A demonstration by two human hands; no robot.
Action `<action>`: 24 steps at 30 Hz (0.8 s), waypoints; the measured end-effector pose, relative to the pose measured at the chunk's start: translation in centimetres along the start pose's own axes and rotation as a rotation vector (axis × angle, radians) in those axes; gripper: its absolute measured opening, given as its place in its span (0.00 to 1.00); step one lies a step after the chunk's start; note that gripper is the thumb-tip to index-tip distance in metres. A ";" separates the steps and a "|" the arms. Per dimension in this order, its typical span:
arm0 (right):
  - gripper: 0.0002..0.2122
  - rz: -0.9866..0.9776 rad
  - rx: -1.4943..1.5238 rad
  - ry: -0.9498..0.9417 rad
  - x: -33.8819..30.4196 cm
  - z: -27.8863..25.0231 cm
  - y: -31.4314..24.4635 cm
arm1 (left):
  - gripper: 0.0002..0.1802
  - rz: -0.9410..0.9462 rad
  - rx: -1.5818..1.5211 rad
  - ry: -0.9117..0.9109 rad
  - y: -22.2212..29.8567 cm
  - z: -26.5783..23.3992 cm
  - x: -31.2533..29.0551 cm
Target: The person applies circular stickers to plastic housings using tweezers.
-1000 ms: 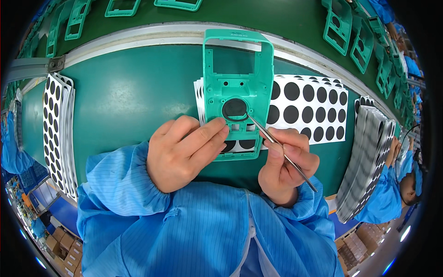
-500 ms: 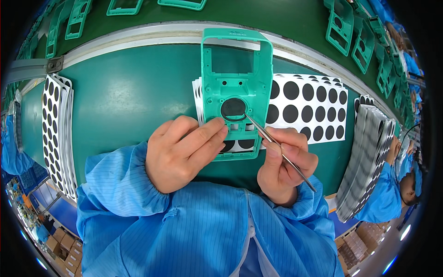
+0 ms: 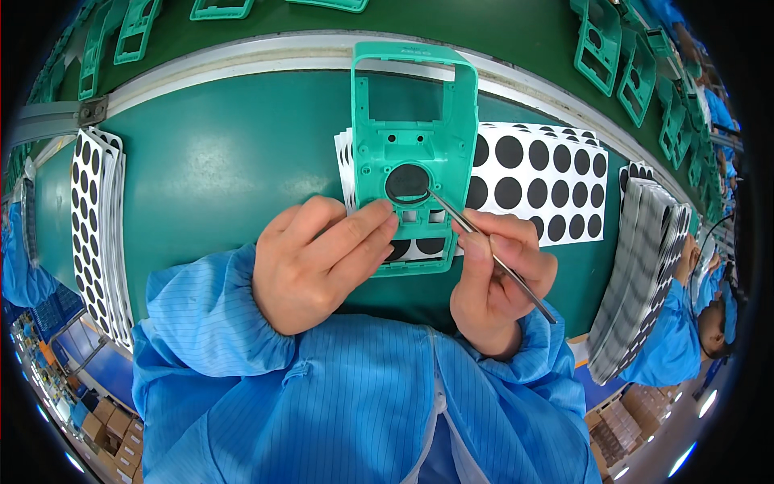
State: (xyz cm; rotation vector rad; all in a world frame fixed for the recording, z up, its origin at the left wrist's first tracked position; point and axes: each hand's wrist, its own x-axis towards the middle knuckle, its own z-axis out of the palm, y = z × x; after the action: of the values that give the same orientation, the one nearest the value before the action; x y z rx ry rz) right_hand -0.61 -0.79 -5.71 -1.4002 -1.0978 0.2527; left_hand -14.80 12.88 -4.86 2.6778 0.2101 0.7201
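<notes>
Your left hand (image 3: 310, 262) is resting its fingers, pressed together, on the left edge of the green case (image 3: 407, 153); you cannot tell whether its thumb is gripping underneath. The case is lying in front of you, over white sheets of black dots (image 3: 552, 177). Your right hand (image 3: 504, 278) is pinching metal tweezers (image 3: 516, 280), whose tip is pointing at the right edge of the black disc (image 3: 408, 182) in the case's round recess.
</notes>
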 end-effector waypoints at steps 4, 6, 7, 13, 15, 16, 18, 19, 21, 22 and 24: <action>0.14 0.038 -0.034 0.056 0.1 0.4 -0.2 | 0.21 0.002 -0.009 0.002 0.0 0.0 -0.1; 0.14 0.046 -0.059 0.067 0.3 0.5 -0.3 | 0.21 0.004 -0.007 0.002 -0.1 0.0 0.0; 0.13 0.057 -0.093 0.077 0.4 0.5 -0.3 | 0.21 0.006 0.000 0.000 -0.1 -0.1 0.0; 0.11 0.089 -0.100 0.123 1.1 1.0 -0.3 | 0.23 -0.100 0.101 -0.052 0.7 -0.9 0.3; 0.11 0.093 -0.095 0.131 1.2 1.0 -0.1 | 0.24 -0.104 0.114 -0.094 0.4 -1.3 0.9; 0.11 0.084 -0.092 0.140 1.3 1.1 0.0 | 0.24 -0.112 0.138 -0.135 0.4 -1.5 1.0; 0.11 0.074 -0.090 0.145 1.4 1.1 -0.1 | 0.24 -0.117 0.172 -0.125 0.4 -1.3 1.5; 0.10 0.079 -0.101 0.144 1.4 1.1 -0.1 | 0.24 -0.120 0.207 -0.118 0.4 -1.2 1.7; 0.10 0.084 -0.110 0.142 1.5 1.1 -0.2 | 0.24 -0.103 0.252 -0.103 0.2 -0.9 2.2; 0.10 0.092 -0.098 0.151 1.4 1.1 -0.2 | 0.25 -0.079 0.293 -0.090 0.1 -0.7 2.4; 0.10 0.098 -0.086 0.163 1.4 1.1 -0.2 | 0.25 -0.074 0.308 -0.095 0.0 -0.6 2.6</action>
State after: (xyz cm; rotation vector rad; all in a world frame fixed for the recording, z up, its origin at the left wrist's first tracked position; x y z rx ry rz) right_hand -0.79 0.91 -5.09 -1.5259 -0.9168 0.1599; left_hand -12.83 13.62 -3.20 2.9677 0.4243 0.5766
